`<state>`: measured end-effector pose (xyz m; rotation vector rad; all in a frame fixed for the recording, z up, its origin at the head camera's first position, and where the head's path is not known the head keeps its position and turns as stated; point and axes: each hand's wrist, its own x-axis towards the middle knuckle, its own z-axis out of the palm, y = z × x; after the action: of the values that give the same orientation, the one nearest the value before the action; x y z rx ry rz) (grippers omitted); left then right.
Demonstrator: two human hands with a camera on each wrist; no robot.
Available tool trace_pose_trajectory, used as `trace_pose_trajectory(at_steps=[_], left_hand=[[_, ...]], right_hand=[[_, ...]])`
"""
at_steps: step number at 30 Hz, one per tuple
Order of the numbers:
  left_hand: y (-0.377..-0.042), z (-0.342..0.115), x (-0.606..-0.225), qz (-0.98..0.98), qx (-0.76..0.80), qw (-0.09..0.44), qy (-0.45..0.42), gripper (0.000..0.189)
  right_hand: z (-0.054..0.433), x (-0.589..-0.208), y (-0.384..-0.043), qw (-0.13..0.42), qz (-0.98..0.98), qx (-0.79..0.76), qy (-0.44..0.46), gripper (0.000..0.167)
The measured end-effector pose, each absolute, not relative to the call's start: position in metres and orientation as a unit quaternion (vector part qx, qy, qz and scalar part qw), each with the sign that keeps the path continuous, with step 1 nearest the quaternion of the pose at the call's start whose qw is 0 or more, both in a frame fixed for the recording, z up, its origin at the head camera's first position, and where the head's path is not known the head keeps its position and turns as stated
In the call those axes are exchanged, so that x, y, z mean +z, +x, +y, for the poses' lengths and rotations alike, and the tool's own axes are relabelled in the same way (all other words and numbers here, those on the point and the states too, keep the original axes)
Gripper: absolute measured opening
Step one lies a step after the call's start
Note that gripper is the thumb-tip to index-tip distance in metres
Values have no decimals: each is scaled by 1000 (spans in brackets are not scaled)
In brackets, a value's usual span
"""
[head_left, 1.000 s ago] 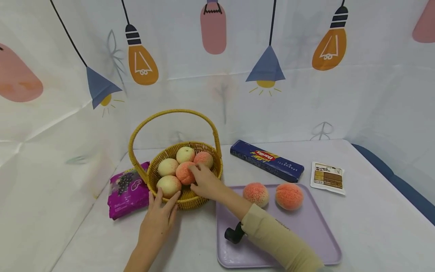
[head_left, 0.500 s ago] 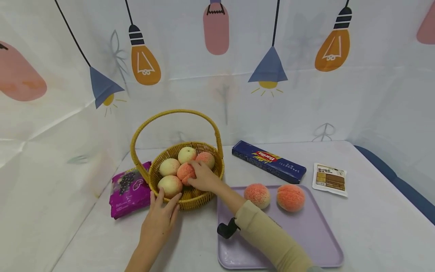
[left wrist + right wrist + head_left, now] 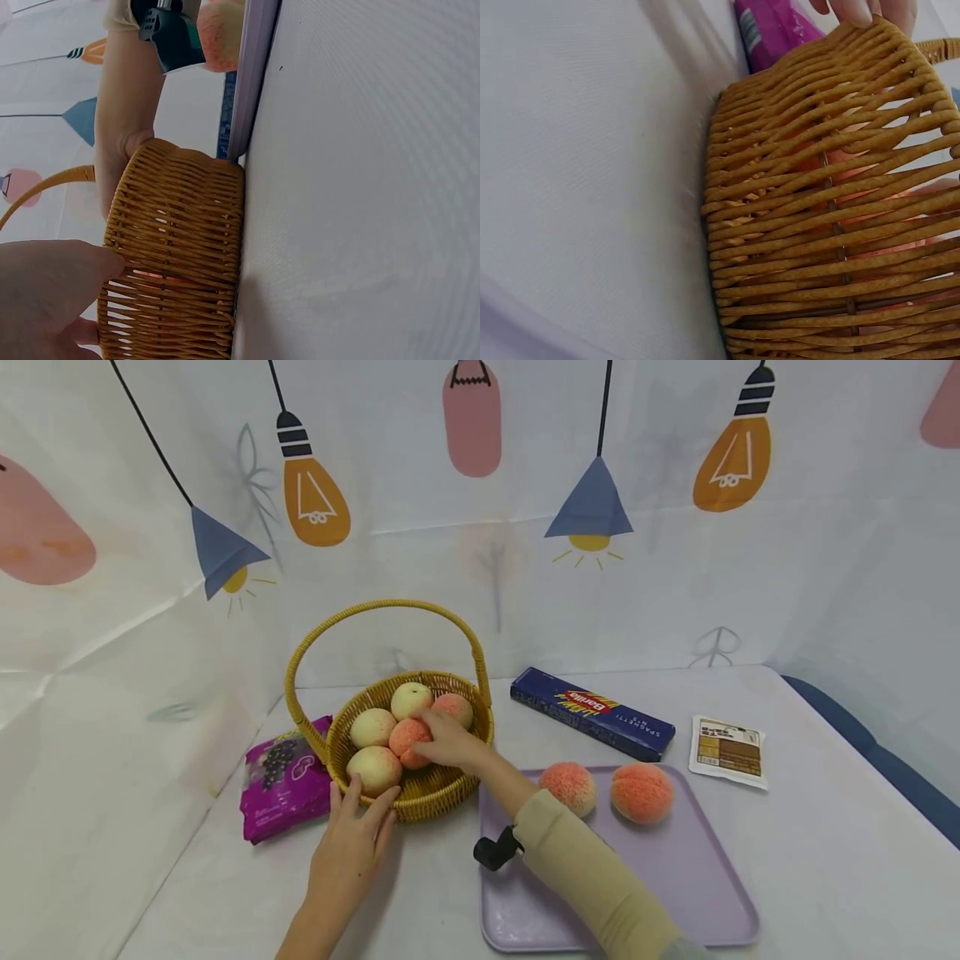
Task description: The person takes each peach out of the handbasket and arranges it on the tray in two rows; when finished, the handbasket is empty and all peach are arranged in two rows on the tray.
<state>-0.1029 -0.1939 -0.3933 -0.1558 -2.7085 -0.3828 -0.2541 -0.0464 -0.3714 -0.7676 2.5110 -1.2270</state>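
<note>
A yellow wicker basket [image 3: 431,808] with a tall hoop handle holds several peaches, some pale cream and some coral pink. My right hand [image 3: 457,747] reaches in over the basket's right side and grips a coral peach [image 3: 405,739] in the middle, its fingers and thumb around it. Close to my left hand lies a pale peach [image 3: 375,768] at the front of the basket. My left hand [image 3: 348,847] holds the front-left rim, with the thumb [image 3: 105,262] against the outer weave in the left wrist view. In the right wrist view, the basket wall mostly hides the right hand.
To the right is a lilac tray [image 3: 720,893] bearing two peaches [image 3: 642,793], partly under my right sleeve. Behind it lie a blue spaghetti box [image 3: 592,714] and a small flat packet [image 3: 727,752]. A purple grape-printed bag [image 3: 281,789] lies left of the basket.
My right hand has shifted slightly over the coral peach, and its forearm has swung a little left. The left hand stays at the basket rim.
</note>
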Motion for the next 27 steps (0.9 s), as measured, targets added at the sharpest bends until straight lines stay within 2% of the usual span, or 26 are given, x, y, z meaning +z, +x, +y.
trace_pose_trajectory(at_steps=[8,20,27], left_hand=[[-103,-194,-394,-969,-141,196,-57,29],[-103,-195,-393,-971,-148,181,-54,29],[-103,-195,-392,-971,-149,179,-54,29]], right_hand=[[-47,-374,-259,162,858,-395,-285,63],[-49,-375,-266,182,860,-383,-282,70],[-50,-374,-267,179,857,-392,-284,63]])
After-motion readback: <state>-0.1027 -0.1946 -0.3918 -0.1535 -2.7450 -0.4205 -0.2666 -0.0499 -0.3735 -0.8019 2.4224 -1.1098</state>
